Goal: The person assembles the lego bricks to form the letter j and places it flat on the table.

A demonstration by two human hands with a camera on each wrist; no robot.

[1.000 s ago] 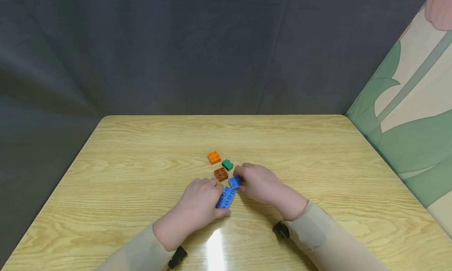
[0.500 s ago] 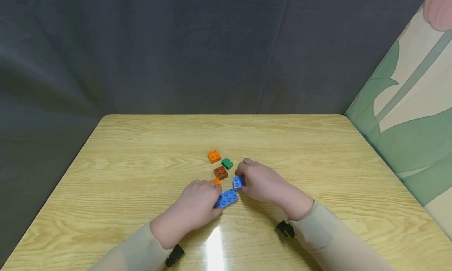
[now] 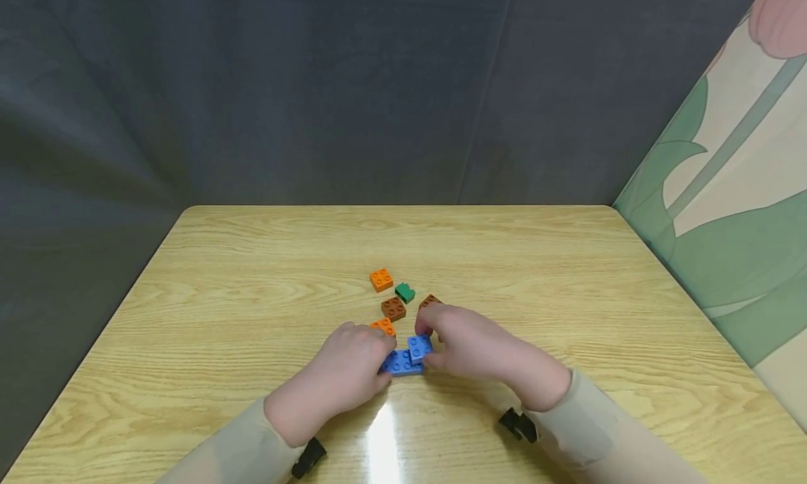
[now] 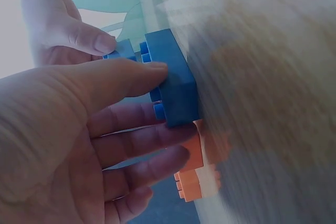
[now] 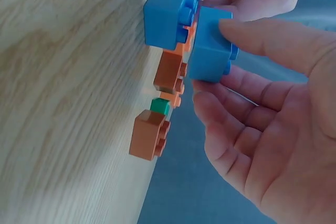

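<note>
My left hand (image 3: 337, 365) pinches a long blue toy brick (image 3: 398, 363) that lies studs up on the table. In the left wrist view the thumb presses on one side of this long brick (image 4: 176, 77). My right hand (image 3: 479, 344) holds a smaller square blue brick (image 3: 419, 347) between thumb and fingers. That small brick (image 5: 210, 45) hangs over the right end of the long one, with a narrow gap above its studs in the right wrist view. An orange brick (image 3: 384, 326) lies just beyond my left fingers, partly hidden.
Behind the hands lie a brown brick (image 3: 394, 308), a green brick (image 3: 405, 292) and another orange brick (image 3: 381, 279). A second brown brick (image 3: 430, 300) sits just past my right fingers. Dark cloth (image 3: 403, 92) hangs beyond the wooden table (image 3: 252, 260).
The long blue brick has turned from pointing away to lying crosswise. My right hand has brought the small blue brick over its right end, and a brown brick now shows behind that hand.
</note>
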